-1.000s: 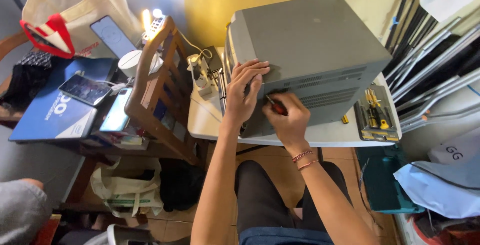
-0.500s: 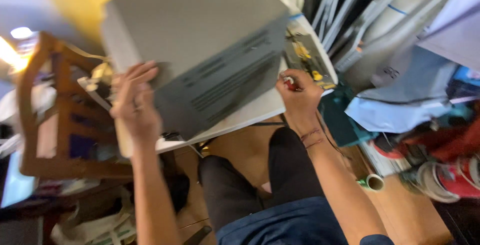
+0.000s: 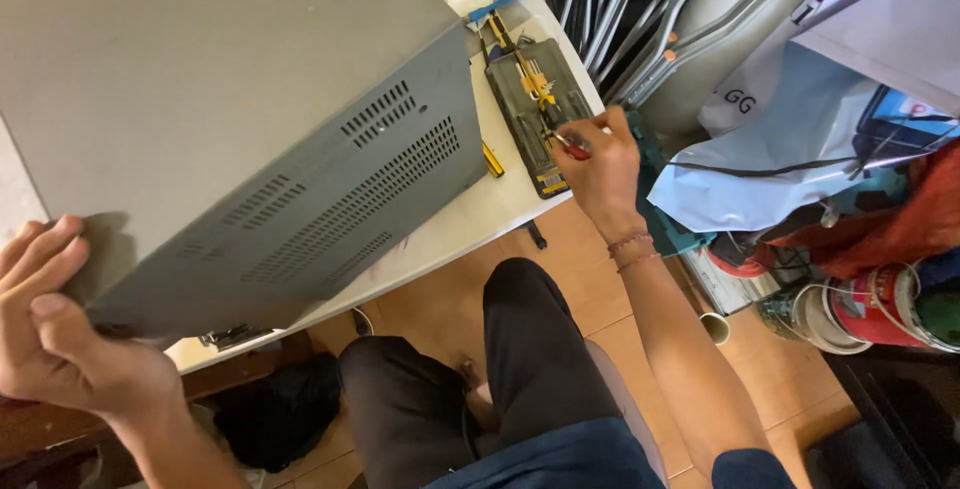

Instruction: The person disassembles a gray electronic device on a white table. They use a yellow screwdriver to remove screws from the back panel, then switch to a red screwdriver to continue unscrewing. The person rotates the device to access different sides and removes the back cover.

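left hand [image 3: 60,334] grips near corner of grey vented metal case [image 3: 230,119] lying on white bench [image 3: 470,219]. right hand [image 3: 600,154] pinches red-handled screwdriver [image 3: 572,146] over grey tool tray [image 3: 540,109] at bench's right edge. blue-white plastic bag [image 3: 790,139], paint cans [image 3: 880,304] crowd floor at right.

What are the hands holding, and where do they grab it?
The right hand pinches a small red-handled screwdriver by its handle, over the tool case. The left hand grips the grey box at its corner.
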